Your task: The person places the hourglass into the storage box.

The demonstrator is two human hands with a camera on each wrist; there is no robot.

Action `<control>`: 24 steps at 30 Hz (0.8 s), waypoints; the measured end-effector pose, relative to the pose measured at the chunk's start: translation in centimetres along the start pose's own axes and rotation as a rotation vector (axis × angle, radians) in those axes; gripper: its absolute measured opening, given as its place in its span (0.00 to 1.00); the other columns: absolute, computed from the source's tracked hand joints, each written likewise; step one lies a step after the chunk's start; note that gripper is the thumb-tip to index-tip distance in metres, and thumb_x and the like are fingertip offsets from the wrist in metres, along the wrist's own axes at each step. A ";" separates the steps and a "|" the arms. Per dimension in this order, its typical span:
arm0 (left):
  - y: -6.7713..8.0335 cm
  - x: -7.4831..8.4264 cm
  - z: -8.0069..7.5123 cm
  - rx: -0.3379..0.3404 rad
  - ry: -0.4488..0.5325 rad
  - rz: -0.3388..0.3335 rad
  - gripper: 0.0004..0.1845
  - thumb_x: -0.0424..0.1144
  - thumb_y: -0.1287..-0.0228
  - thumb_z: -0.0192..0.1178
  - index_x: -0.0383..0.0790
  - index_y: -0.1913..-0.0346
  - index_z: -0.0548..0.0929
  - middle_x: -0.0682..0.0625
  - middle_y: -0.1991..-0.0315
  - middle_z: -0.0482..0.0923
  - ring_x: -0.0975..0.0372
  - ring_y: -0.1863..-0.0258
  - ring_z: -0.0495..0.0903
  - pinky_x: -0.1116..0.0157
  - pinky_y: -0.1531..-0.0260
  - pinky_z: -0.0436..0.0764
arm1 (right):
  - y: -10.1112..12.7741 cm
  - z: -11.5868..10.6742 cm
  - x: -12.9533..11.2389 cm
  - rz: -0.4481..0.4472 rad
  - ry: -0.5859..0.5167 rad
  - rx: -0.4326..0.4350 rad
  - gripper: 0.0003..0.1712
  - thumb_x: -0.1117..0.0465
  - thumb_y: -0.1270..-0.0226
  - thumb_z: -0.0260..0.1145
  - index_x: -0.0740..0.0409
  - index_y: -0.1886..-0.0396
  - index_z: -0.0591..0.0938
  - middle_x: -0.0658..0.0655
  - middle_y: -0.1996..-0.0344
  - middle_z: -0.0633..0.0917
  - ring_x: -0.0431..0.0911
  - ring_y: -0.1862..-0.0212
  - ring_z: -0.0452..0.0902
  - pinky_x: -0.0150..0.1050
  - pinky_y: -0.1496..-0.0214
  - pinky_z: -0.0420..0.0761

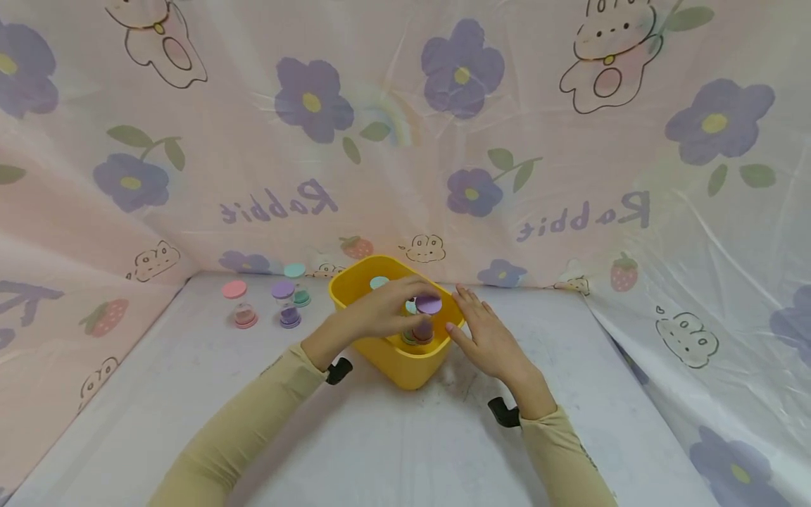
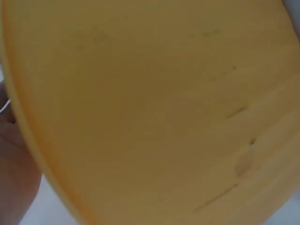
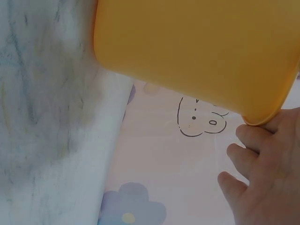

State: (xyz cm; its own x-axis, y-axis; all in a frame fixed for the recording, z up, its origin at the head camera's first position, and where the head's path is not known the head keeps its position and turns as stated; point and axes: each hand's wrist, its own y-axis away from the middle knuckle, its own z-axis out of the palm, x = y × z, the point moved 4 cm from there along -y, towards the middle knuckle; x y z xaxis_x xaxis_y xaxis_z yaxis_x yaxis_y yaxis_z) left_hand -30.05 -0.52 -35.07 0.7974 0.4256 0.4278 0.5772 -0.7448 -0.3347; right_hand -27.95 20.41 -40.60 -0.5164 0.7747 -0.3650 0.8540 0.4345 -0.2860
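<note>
Nearest the person, two beige sleeves reached forward over the pale desk. The right hand lay flat with straight fingers against the near right rim of the yellow tub, steadying it without gripping; the right wrist view showed those fingers touching the tub's outer edge. The left hand reached over the tub and pinched a small jar with a purple lid at its lid, holding it just above or at the top of other small jars inside the tub. The jar looked light, rigid plastic with a smooth, somewhat slippery lid, so the lid's rim, between thumb and fingertips, seemed the sound place to hold it; whether the lid was screwed tight could not be told. The tub looked stiff and light enough to slide on the desk, best held by its rim. Farther back on the left stood a pink-lidded jar, a purple-lidded jar and a teal-lidded jar, well apart from the tub. Behind everything hung a printed sheet with purple flowers, strawberries and rabbits, bearing the word "Rabbit" in mirrored lettering; no labels could be read on the jars.
</note>
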 end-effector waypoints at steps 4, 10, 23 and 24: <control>-0.7 -0.6 0.6 -0.072 -0.031 0.006 0.21 0.38 0.26 0.66 0.40 0.33 0.80 0.49 0.33 0.78 0.56 0.32 0.75 0.58 0.29 0.72 | 0.0 0.0 0.1 -0.005 0.004 -0.001 0.42 0.41 0.16 0.51 0.64 0.18 0.58 0.61 0.17 0.54 0.59 0.17 0.48 0.63 0.19 0.50; -1.8 -1.6 1.6 -0.141 -0.029 0.029 0.19 0.36 0.28 0.66 0.43 0.36 0.82 0.52 0.36 0.81 0.58 0.34 0.75 0.60 0.28 0.70 | 0.1 0.0 0.1 -0.003 -0.012 -0.006 0.42 0.40 0.16 0.50 0.64 0.17 0.57 0.60 0.17 0.54 0.59 0.17 0.47 0.62 0.18 0.49; -3.0 -2.8 3.6 -0.253 -0.109 -0.048 0.20 0.36 0.28 0.67 0.50 0.36 0.84 0.55 0.38 0.81 0.57 0.35 0.71 0.51 0.36 0.68 | 0.0 0.0 0.0 0.006 -0.005 -0.001 0.42 0.40 0.16 0.51 0.63 0.17 0.58 0.59 0.17 0.54 0.58 0.17 0.48 0.62 0.18 0.50; -3.0 -2.9 3.7 -0.261 -0.119 -0.053 0.20 0.37 0.28 0.67 0.50 0.35 0.83 0.55 0.37 0.81 0.58 0.34 0.71 0.52 0.36 0.68 | 0.0 -0.1 0.0 0.008 -0.006 -0.003 0.42 0.40 0.16 0.51 0.63 0.17 0.57 0.59 0.17 0.53 0.57 0.17 0.47 0.61 0.18 0.50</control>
State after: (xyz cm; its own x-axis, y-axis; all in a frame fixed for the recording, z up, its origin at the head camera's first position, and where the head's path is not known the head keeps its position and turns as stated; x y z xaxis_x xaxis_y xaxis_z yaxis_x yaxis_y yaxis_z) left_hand -33.45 2.41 -38.43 0.7912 0.5132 0.3326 0.5661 -0.8204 -0.0808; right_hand -27.93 20.40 -40.52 -0.5095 0.7756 -0.3726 0.8586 0.4295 -0.2798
